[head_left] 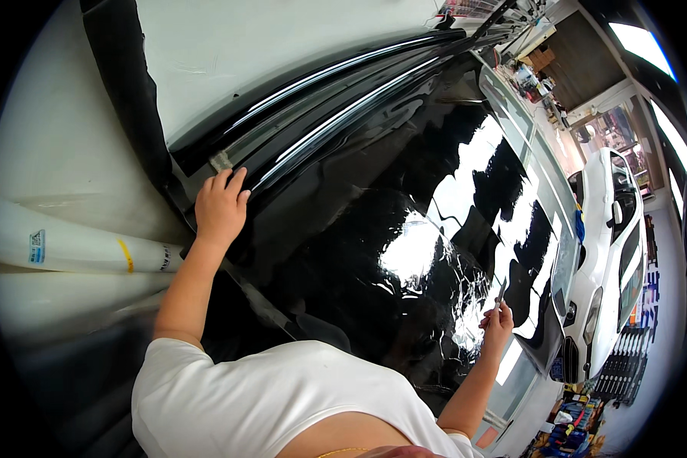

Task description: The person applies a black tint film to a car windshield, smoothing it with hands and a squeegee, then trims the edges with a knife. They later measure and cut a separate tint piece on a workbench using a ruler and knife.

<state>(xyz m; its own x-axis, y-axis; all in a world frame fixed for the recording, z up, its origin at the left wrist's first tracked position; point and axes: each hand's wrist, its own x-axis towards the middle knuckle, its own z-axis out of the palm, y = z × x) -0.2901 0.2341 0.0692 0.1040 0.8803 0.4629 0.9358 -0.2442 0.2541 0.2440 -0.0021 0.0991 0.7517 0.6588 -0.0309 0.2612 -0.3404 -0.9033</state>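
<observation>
A large sheet of glossy black film spreads in front of me, rippled and bright with reflections. My left hand rests at its left edge, fingers apart and fingertips touching the end of a long black strip with a shiny ridge. Over the sheet's lower right part, my right hand is closed around a thin, knife-like tool, which points up and away. Its handle is mostly hidden in my fingers.
White rolls lie at the left, beside a dark upright strip. Glass table edging shows beyond the film. A white car stands at the right, near a rack of tools. Cluttered shelves are at the far right.
</observation>
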